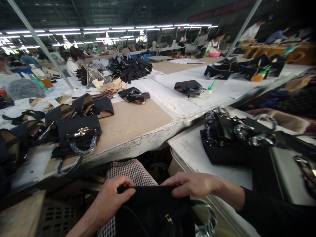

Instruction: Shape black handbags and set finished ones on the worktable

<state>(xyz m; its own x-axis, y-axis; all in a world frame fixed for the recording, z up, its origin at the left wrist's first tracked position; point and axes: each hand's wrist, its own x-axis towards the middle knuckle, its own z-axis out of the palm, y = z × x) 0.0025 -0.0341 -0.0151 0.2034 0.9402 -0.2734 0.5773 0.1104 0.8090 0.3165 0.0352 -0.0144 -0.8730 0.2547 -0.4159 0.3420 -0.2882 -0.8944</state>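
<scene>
Both grips hold a black bag; the red banner is illegible.

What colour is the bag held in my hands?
The bag is black, with a small gold-toned fitting; the head view shows it best.

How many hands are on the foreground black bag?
2: the left hand pinches the upper edge's left end; the right hand holds it further right. The black bag runs out of frame below, where others might be hidden.
</scene>
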